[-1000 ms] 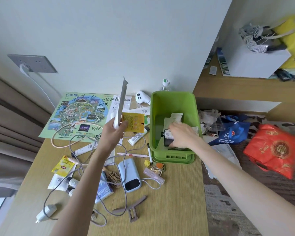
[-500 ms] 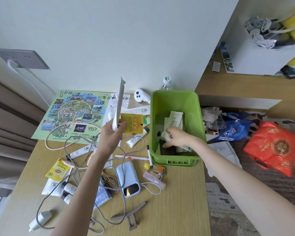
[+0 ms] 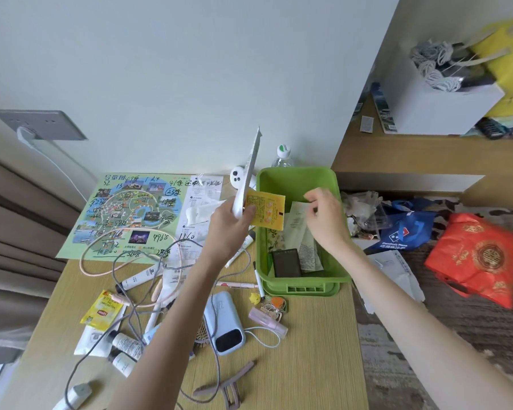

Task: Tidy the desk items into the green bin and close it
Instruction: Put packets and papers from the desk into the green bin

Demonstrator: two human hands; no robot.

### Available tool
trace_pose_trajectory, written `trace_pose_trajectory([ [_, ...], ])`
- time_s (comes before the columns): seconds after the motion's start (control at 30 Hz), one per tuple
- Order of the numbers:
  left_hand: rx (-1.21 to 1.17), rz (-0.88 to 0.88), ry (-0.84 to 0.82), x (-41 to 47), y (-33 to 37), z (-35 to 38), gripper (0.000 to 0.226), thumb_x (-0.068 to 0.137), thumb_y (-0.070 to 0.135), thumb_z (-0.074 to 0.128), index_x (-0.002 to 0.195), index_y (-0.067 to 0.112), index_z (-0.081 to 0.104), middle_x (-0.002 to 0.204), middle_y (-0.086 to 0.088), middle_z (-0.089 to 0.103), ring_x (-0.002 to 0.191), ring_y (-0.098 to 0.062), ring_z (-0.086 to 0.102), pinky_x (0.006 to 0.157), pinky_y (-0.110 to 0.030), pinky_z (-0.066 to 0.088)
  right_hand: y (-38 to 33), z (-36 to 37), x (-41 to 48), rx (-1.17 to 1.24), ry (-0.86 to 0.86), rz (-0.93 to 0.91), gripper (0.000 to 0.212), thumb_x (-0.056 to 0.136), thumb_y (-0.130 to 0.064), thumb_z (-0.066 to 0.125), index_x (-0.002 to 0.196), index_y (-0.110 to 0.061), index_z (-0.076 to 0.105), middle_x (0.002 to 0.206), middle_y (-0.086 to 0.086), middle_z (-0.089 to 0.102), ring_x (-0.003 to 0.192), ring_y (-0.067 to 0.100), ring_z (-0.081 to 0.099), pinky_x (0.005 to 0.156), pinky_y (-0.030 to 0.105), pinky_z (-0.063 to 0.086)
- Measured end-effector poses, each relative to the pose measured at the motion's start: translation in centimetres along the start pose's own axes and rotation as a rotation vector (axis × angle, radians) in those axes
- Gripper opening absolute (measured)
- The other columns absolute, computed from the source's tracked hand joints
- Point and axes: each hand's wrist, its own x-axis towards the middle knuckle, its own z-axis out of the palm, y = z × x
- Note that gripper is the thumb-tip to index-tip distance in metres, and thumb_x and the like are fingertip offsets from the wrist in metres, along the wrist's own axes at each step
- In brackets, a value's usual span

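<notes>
Left hand (image 3: 230, 226): my forearm comes up from the bottom edge and crosses the clutter. The hand is raised just left of the bin, with thumb and curled fingers pinching two flat things together.
Held items: a white packet (image 3: 249, 173), seen edge-on and standing nearly upright, and a yellow sachet (image 3: 268, 213) with its printed face toward me, overlapping the bin's left rim.
Right hand (image 3: 328, 223): it hovers over the bin's open top with the wrist bent. The fingers are loosely curled and close together, and I see nothing held in them.
Green bin (image 3: 296, 179): it stands at the right side of the desk (image 3: 293, 365), near the far wall, with no lid on.
Inside the bin: a pale paper slip (image 3: 298, 220), a flat black rectangle (image 3: 286, 263) and a fine-toothed piece beside it. I cannot tell what either of the last two is.
Hidden or unclear: my right hand covers part of the bin's far right corner. My left arm hides a hairbrush and part of the cables (image 3: 131, 321). The packet's print is unreadable from this angle.
Materials and shapes: the bin is smooth moulded plastic with rounded corners — a slotted green piece shows under its near end. The desk is pale wood grain. A power bank (image 3: 224, 321) is glossy and rounded, and a folded paper map (image 3: 125, 214) carries handwritten numbers.
</notes>
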Motion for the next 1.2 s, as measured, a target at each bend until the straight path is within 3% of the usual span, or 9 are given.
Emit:
trace_pose_trajectory([
  [0.13, 0.100, -0.005, -0.037, 1.4, 2.0, 3.4, 0.015, 0.096, 0.021, 0.050, 0.099, 0.006, 0.052, 0.083, -0.016, 0.063, 0.072, -0.037, 0.065, 0.063, -0.049, 0.058, 2.6, -3.3, -2.7, -0.110, 0.275, -0.070, 0.037, 0.084, 0.000, 0.061, 0.120, -0.004, 0.051, 0.121, 0.011, 0.051, 0.112, 0.024, 0.053, 0.088, 0.024, 0.041],
  [0.23, 0.171, -0.103, -0.077, 2.0, 2.7, 6.7, 0.014, 0.095, 0.015, 0.045, 0.102, 0.004, 0.047, 0.093, -0.019, 0.062, 0.079, -0.040, 0.067, 0.069, -0.053, 0.058, 4.5, -2.7, -4.5, -0.016, 0.108, 0.074, 0.052, 0.092, -0.007, 0.057, 0.139, -0.001, 0.036, 0.141, 0.014, 0.042, 0.132, 0.026, 0.043, 0.104, 0.025, 0.033],
  [0.37, 0.391, -0.178, -0.083, 1.5, 1.8, 10.2, 0.009, 0.091, 0.010, 0.042, 0.099, 0.005, 0.039, 0.106, -0.019, 0.061, 0.089, -0.040, 0.063, 0.069, -0.042, 0.050, 5.5, -1.3, -5.8, 0.061, -0.015, 0.114, 0.054, 0.099, -0.009, 0.046, 0.149, -0.009, 0.025, 0.152, 0.010, 0.037, 0.130, 0.025, 0.048, 0.097, 0.026, 0.040],
  [0.57, 0.545, -0.297, -0.180, 1.8, -0.2, 12.4, 0.063, 0.094, 0.037, 0.056, 0.137, 0.000, 0.026, 0.136, -0.019, 0.047, 0.119, -0.039, 0.053, 0.094, -0.048, 0.048, 5.8, -0.7, -5.9, 0.056, 0.037, 0.139, 0.052, 0.100, -0.011, 0.046, 0.148, -0.012, 0.027, 0.150, 0.008, 0.041, 0.120, 0.025, 0.055, 0.082, 0.021, 0.040],
  [0.73, 0.705, -0.311, -0.384, 1.8, -1.4, 12.0, 0.066, 0.092, 0.050, 0.057, 0.131, 0.001, 0.036, 0.120, -0.013, 0.060, 0.106, -0.030, 0.062, 0.086, -0.040, 0.054, 6.1, -0.4, -5.8, 0.047, 0.053, 0.129, 0.053, 0.100, -0.012, 0.046, 0.149, -0.012, 0.026, 0.151, 0.008, 0.039, 0.120, 0.025, 0.055, 0.079, 0.021, 0.042],
  [0.83, 0.796, -0.307, -0.359, 1.6, -1.6, 11.8, 0.074, 0.088, 0.058, 0.056, 0.132, 0.001, 0.035, 0.121, -0.012, 0.058, 0.109, -0.029, 0.060, 0.086, -0.039, 0.053, 6.3, -0.3, -5.9, 0.049, 0.063, 0.121, 0.053, 0.099, -0.012, 0.047, 0.148, -0.012, 0.027, 0.152, 0.008, 0.038, 0.123, 0.025, 0.053, 0.079, 0.019, 0.038],
  [1.0, 0.708, -0.267, -0.368, 2.0, -0.9, 12.9, 0.106, 0.084, 0.068, 0.052, 0.149, -0.003, 0.008, 0.153, -0.023, 0.021, 0.142, -0.038, 0.024, 0.113, -0.045, 0.027, 6.5, -0.2, -6.0, 0.057, 0.048, 0.111, 0.052, 0.100, -0.013, 0.047, 0.148, -0.012, 0.026, 0.150, 0.012, 0.040, 0.124, 0.027, 0.054, 0.082, 0.021, 0.041],
  [1.1, 0.756, -0.232, -0.456, 1.8, -0.9, 12.9, 0.094, 0.091, 0.066, 0.040, 0.153, 0.003, 0.008, 0.160, -0.021, 0.009, 0.147, -0.038, 0.009, 0.117, -0.050, 0.017, 6.4, -0.3, -5.9, 0.044, 0.051, 0.095, 0.052, 0.099, -0.013, 0.047, 0.147, -0.011, 0.027, 0.150, 0.011, 0.040, 0.122, 0.026, 0.056, 0.078, 0.020, 0.042],
  [1.2, 0.676, -0.082, -0.342, 1.8, -0.3, 11.0, 0.061, 0.097, 0.047, 0.044, 0.143, 0.006, 0.039, 0.145, -0.018, 0.041, 0.133, -0.033, 0.041, 0.106, -0.049, 0.040, 6.3, -0.5, -6.0, 0.031, 0.041, 0.102, 0.052, 0.099, -0.012, 0.046, 0.147, -0.010, 0.027, 0.152, 0.009, 0.038, 0.126, 0.026, 0.052, 0.082, 0.020, 0.041],
])
